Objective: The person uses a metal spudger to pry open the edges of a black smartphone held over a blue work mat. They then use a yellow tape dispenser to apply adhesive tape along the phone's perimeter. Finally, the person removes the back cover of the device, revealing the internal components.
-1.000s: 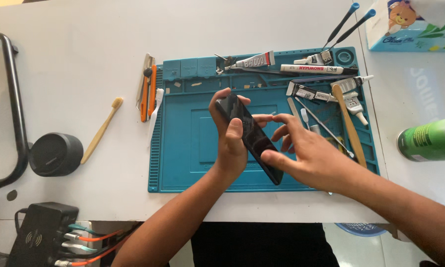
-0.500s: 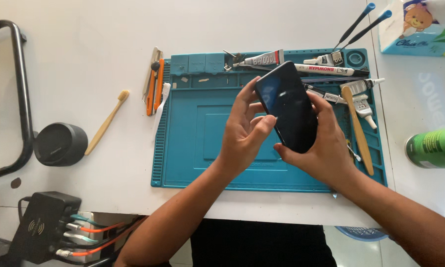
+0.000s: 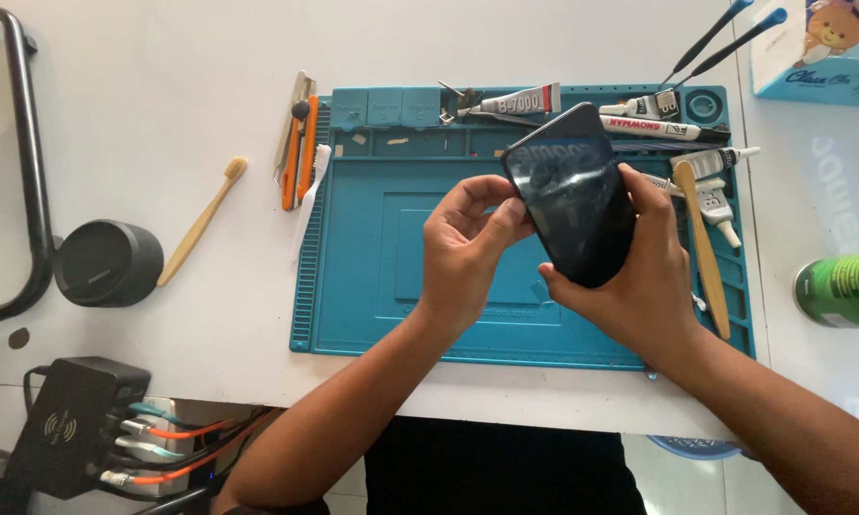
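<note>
Phone (image 3: 574, 205), dark and glossy, is lifted off the teal repair mat (image 3: 372, 286) and tilted, screen side facing the camera. The right hand (image 3: 644, 286) has its grip wrapped around the lower end from behind, while the left hand (image 3: 467, 250) pinches the left edge near the top corner, maybe picking at something there, hard to tell. Glue tubes (image 3: 515, 100) and a wooden stick (image 3: 704, 250) lie on the mat, a bamboo toothbrush (image 3: 200, 221) on the white desk (image 3: 162, 114).
</note>
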